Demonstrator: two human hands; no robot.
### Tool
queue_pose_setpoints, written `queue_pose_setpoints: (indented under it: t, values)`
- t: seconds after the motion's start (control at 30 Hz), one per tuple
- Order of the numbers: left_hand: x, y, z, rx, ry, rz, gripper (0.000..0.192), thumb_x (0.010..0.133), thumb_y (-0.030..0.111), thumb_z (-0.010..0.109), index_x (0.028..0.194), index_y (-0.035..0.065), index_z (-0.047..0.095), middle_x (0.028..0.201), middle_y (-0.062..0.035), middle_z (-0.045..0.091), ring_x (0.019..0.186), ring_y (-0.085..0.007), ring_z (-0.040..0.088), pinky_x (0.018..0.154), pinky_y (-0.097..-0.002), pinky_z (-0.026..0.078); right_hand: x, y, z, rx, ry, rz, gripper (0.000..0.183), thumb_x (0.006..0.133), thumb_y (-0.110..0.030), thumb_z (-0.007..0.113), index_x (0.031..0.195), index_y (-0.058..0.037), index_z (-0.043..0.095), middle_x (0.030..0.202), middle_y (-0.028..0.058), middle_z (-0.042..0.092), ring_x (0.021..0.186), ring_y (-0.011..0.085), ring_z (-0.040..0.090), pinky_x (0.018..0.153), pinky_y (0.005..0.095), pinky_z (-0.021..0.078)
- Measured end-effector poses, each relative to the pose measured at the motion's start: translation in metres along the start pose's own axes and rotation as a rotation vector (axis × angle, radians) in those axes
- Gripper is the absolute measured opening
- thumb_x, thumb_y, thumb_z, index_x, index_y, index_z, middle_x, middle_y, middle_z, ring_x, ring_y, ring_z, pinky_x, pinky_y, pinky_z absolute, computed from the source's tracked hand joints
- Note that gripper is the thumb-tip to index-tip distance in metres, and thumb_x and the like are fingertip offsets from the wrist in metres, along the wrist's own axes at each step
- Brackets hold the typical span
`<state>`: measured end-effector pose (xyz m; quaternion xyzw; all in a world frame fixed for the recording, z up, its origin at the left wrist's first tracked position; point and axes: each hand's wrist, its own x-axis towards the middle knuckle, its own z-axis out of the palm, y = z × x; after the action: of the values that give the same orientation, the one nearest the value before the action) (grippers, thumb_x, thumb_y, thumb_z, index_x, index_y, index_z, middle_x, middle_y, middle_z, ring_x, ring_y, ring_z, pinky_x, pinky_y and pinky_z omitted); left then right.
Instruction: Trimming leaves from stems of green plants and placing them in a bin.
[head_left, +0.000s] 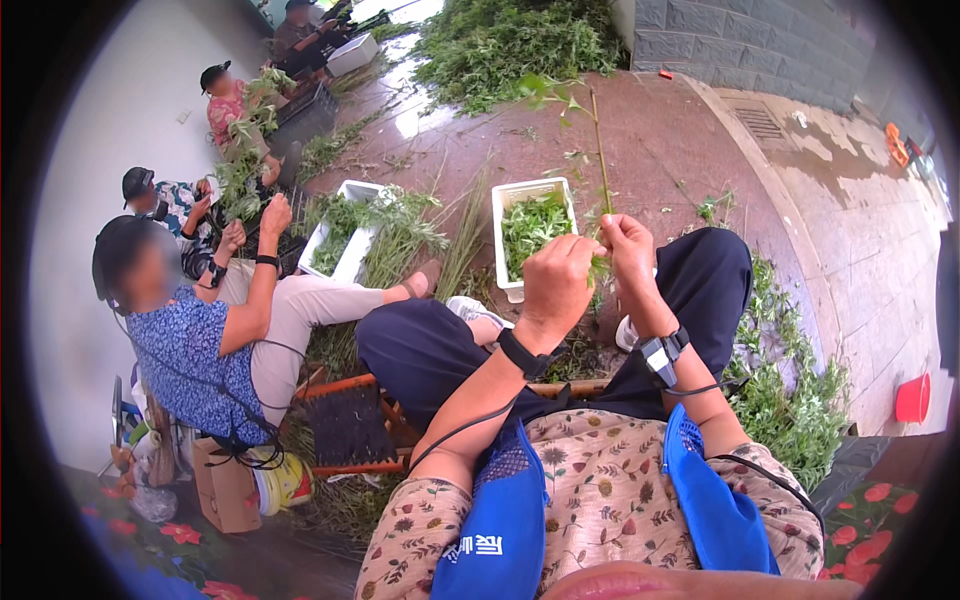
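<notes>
My right hand (630, 244) pinches a long brown-green plant stem (599, 150), which stands up from the fingers with a few leaves at its top. Close beside it, my left hand (559, 277) is closed on green leaves (598, 268) that show at its thumb side. The two hands nearly touch at the fingertips. Beyond my left hand, a white plastic basket (498, 217) on the floor holds picked green leaves (534, 229). Both wrists wear black straps with devices. The lower end of the stem is partly hidden by my hands.
A co-worker in a blue patterned top (199, 356) sits at the left, near a white box (360, 259) of leaves. Several others sit farther back. A large heap of leafy stems (517, 49) lies ahead, more leafy stems (791, 420) at the right. A red bucket (912, 397) stands far right.
</notes>
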<state>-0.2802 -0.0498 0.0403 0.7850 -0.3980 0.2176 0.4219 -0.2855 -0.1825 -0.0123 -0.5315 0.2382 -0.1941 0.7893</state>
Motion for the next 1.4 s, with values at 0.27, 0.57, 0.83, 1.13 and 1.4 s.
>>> queue_pose_setpoints:
  t: [0.27, 0.57, 0.83, 1.13, 1.4]
  values:
    - [0.001, 0.009, -0.011, -0.021, 0.063, 0.028, 0.019, 0.068, -0.009, 0.062, 0.083, 0.0024, 0.065, 0.077, -0.0119, 0.064, 0.072, -0.0292, 0.063, 0.064, -0.0367, 0.050, 0.008, -0.005, 0.004, -0.123, -0.028, -0.151, 0.021, 0.090, -0.017, 0.062, 0.076, -0.0013, 0.062, 0.061, -0.0060, 0.049, 0.053, 0.0042, 0.039, 0.048, 0.0233, 0.0300]
    - [0.014, -0.009, -0.039, 0.110, 0.356, 0.131, 0.027, 0.070, -0.007, 0.070, 0.095, 0.0013, 0.064, 0.087, -0.0121, 0.064, 0.080, -0.0266, 0.063, 0.070, -0.0349, 0.051, 0.021, -0.040, -0.031, 0.292, -0.257, 0.071, 0.021, 0.096, -0.017, 0.051, 0.077, -0.0086, 0.050, 0.059, -0.0062, 0.036, 0.047, 0.0045, 0.028, 0.042, 0.0211, 0.0219]
    - [0.043, -0.087, -0.003, 0.364, -0.078, -0.054, 0.044, 0.074, 0.009, 0.074, 0.115, 0.0017, 0.059, 0.105, -0.0141, 0.063, 0.097, -0.0274, 0.062, 0.083, -0.0337, 0.051, -0.009, -0.056, -0.027, 0.258, -0.438, 0.146, 0.017, 0.096, -0.015, 0.049, 0.080, -0.0081, 0.047, 0.061, -0.0038, 0.038, 0.049, 0.0051, 0.029, 0.044, 0.0200, 0.0243]
    - [0.036, -0.047, 0.011, -0.820, -0.217, -0.394, 0.031, 0.090, 0.025, 0.063, 0.114, 0.0051, 0.062, 0.100, -0.0039, 0.066, 0.092, -0.0128, 0.061, 0.081, -0.0291, 0.048, -0.023, -0.048, -0.013, 0.189, -0.564, 0.200, 0.008, 0.096, -0.014, 0.049, 0.093, -0.0070, 0.052, 0.072, -0.0007, 0.051, 0.060, 0.0090, 0.046, 0.053, 0.0225, 0.0377]
    - [0.030, -0.034, 0.010, -0.077, -0.105, -0.036, 0.015, 0.088, 0.017, 0.059, 0.092, 0.0026, 0.063, 0.087, -0.0155, 0.064, 0.081, -0.0318, 0.061, 0.069, -0.0389, 0.048, -0.020, -0.040, -0.009, -0.003, -0.397, -0.046, 0.019, 0.091, -0.019, 0.060, 0.103, -0.0052, 0.053, 0.071, -0.0032, 0.053, 0.060, 0.0054, 0.047, 0.056, 0.0197, 0.0381]
